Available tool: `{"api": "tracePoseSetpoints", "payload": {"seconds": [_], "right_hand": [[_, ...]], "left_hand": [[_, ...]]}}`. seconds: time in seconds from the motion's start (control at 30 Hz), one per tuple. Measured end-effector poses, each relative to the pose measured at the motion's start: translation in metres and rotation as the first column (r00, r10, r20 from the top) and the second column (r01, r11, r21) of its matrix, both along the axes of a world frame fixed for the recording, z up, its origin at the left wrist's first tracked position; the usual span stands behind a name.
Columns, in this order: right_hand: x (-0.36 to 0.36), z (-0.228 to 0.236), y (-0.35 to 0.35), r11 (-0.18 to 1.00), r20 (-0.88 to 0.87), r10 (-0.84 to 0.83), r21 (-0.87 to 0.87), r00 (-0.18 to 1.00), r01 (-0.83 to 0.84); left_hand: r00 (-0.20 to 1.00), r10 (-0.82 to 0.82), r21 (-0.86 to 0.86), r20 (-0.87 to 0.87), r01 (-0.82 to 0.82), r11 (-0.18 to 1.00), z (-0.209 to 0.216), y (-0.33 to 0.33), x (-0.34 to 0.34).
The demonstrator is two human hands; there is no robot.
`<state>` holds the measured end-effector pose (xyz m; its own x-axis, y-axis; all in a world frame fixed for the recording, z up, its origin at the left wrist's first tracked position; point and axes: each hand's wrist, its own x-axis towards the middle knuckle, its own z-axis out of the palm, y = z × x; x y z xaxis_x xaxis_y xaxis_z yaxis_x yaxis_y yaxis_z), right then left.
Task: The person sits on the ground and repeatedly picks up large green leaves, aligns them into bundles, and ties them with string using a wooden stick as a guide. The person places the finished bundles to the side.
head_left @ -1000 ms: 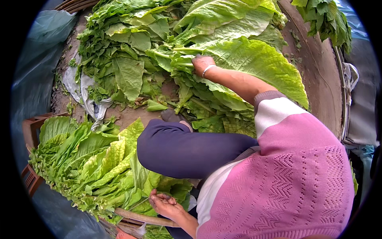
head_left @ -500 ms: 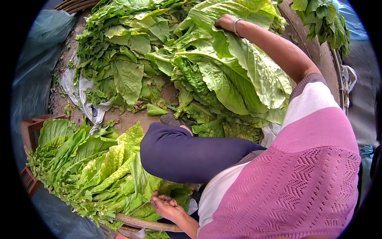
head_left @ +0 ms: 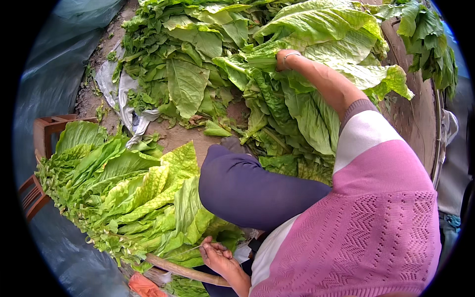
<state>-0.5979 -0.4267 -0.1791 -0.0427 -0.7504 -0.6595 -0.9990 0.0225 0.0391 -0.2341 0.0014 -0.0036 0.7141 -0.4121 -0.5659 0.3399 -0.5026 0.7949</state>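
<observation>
Nearest, my left hand (head_left: 217,255) is pinching a thin strand (head_left: 190,249), as before, beside a wooden pole (head_left: 185,270). A leaf pile (head_left: 133,198) is lying left of my knee (head_left: 222,173). Farther, my right hand (head_left: 288,60) is now sitting closer than 0.5 s ago, curling at leaf stalks (head_left: 262,63) on the heap (head_left: 188,84), grip undeterminable; only 1 hand is working the leaves.

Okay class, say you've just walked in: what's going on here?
A person is handling large green leaves. The right hand is in among the leaf pile, its fingertips hidden. The left hand, fingers curled, holds what looks like a thin string near a wooden pole. A thick row of leaves lies to the left of the bent knee.
</observation>
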Motion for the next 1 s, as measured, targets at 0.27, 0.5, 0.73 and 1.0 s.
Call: {"api": "tracePoseSetpoints", "payload": {"seconds": [0.27,0.5,0.73,1.0], "right_hand": [[0.100,0.200,0.011,0.895,0.375,0.416,-0.329,0.829,-0.300],[0.400,0.268,0.189,0.069,0.077,0.997,-0.945,-0.014,-0.320],[0.498,0.168,0.285,-0.139,0.065,0.850,-0.930,-0.522,-0.341],[0.494,0.132,0.307,0.883,0.964,0.023,0.104,0.264,-0.458]], "left_hand": [[0.916,-0.269,0.087,0.299,0.254,0.963,0.020,0.016,0.016],[0.419,-0.770,0.661,0.482,0.403,0.633,0.091,0.025,0.044],[0.617,-0.494,0.277,0.613,0.417,0.866,0.129,0.023,0.188],[0.991,0.047,-0.021,-0.122,-0.050,0.999,-0.008,0.106,0.292]]}}
